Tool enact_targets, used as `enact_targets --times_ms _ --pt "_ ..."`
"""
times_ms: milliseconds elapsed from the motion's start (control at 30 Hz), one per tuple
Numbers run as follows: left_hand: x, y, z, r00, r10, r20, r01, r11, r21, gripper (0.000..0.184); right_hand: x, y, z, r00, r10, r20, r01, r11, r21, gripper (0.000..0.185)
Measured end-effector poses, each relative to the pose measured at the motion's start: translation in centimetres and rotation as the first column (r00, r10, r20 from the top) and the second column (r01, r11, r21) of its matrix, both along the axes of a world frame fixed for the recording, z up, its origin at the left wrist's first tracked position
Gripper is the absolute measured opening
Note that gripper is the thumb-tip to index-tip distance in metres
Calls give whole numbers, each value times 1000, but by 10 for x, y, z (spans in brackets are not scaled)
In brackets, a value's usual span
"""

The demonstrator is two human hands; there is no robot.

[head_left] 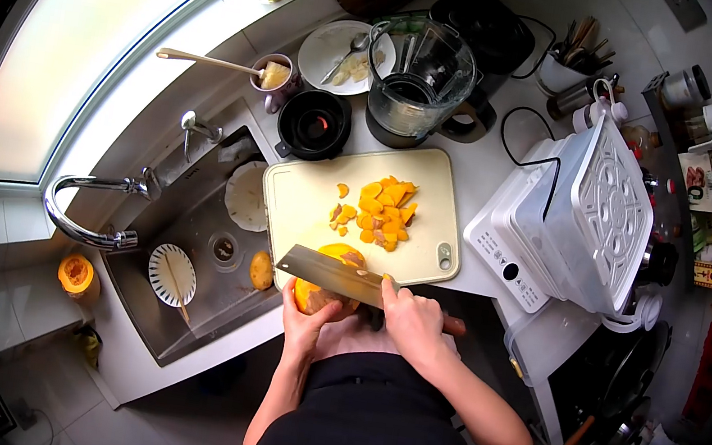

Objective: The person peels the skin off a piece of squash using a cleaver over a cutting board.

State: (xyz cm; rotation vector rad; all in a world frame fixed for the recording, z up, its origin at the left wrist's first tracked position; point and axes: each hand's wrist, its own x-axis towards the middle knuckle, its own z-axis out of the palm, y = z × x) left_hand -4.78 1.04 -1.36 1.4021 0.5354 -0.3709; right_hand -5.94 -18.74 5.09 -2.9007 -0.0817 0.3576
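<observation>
My right hand is closed around the wooden handle of a cleaver, its wide blade pointing left. The blade lies across a partly peeled piece of pumpkin, orange with some brownish skin. Curled round the lower left of that piece is my left hand. Both hands are at the front edge of a cream cutting board. Chopped orange pumpkin pieces are heaped on the board, with a few smaller bits to their left. Whether the blade cuts into the flesh cannot be made out.
Left is a sink with a potato, a striped dish and a faucet. A cut pumpkin stands on the sink's left edge. Behind the board are a black pot and blender jug; right, a white appliance.
</observation>
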Motion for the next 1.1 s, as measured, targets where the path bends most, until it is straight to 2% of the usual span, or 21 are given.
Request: enact_targets --times_ms 133,200,300,367,567,700,767,833,1033,1100 --pt "-1 2 -1 1000 -14 -1 14 1000 28 90 17 -4 14 998 56 -16 -56 998 -1 31" --pt "-1 1 3 999 -33 15 33 999 40 90 20 -6 19 993 70 -100 -70 998 8 25" --pt "2 -7 11 999 -52 8 51 997 62 91 20 4 10 992 23 -124 -24 1000 -7 24" --pt "1 -9 9 992 -107 71 92 978 187 92 26 14 7 994 10 -108 -12 1000 -16 24" --pt "3 -10 9 997 -57 41 50 986 159 92 27 25 -7 999 -21 -36 20 999 -31 26" --pt "9 -9 12 1000 -12 -6 13 993 120 90 11 2 3 994 -54 -93 51 998 -28 35" --pt "8 -10 12 998 -60 22 55 982 179 89 5 -13 5 989 -61 -131 58 998 -21 39" --pt "6 -9 10 997 -73 31 66 982 179 91 6 -22 6 995 -12 -98 21 995 96 35" --pt "6 -8 9 999 -30 14 29 993 116 91 18 -7 -2 989 -21 -146 32 997 71 24" --pt "6 -9 10 1000 -20 10 18 992 124 91 18 -3 -4 990 -65 -127 70 997 37 34"
